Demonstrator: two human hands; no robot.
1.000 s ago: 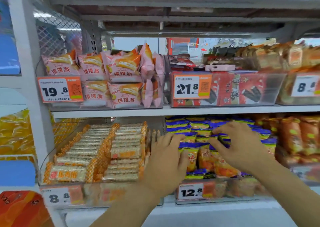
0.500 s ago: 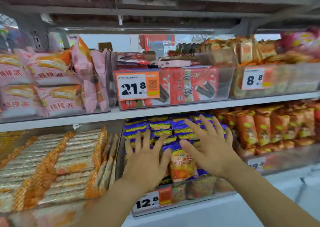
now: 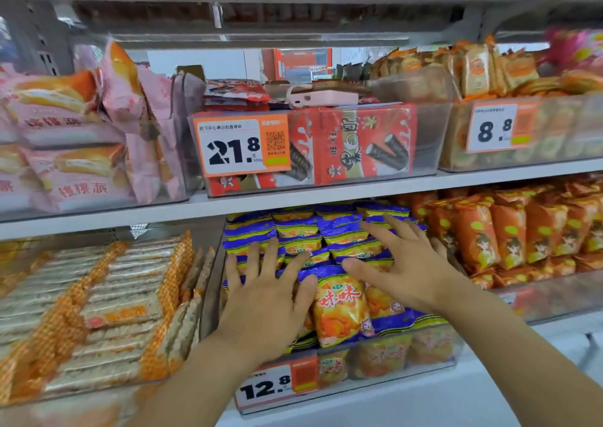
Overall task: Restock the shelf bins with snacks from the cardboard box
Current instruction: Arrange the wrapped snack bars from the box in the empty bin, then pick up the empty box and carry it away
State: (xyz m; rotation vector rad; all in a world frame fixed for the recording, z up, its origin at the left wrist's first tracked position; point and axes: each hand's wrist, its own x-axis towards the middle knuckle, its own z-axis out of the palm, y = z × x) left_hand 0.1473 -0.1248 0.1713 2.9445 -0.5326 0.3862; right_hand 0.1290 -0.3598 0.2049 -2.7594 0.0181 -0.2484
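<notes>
A clear bin [image 3: 391,369] on the lower shelf, tagged 12.8, is packed with blue-and-orange snack packets [image 3: 339,302]. My left hand [image 3: 266,299] lies flat on the packets at the bin's left side, fingers straight and spread. My right hand [image 3: 404,263] rests on the packets at the bin's right, fingers spread and pointing up-left. Neither hand grips a packet. The cardboard box is out of view.
Left of this bin lies a bin of long orange-edged wafer packs [image 3: 107,306]; right of it, orange packets [image 3: 509,231]. The upper shelf carries pink cake packs [image 3: 75,152], a red seaweed-roll bin [image 3: 326,149] with a pink device [image 3: 323,97] on top, and an 8.8 bin [image 3: 522,133].
The view has swung right and closer to the 12.8 bin. Both hands went from curled over the packets to flat and spread on top of them.
</notes>
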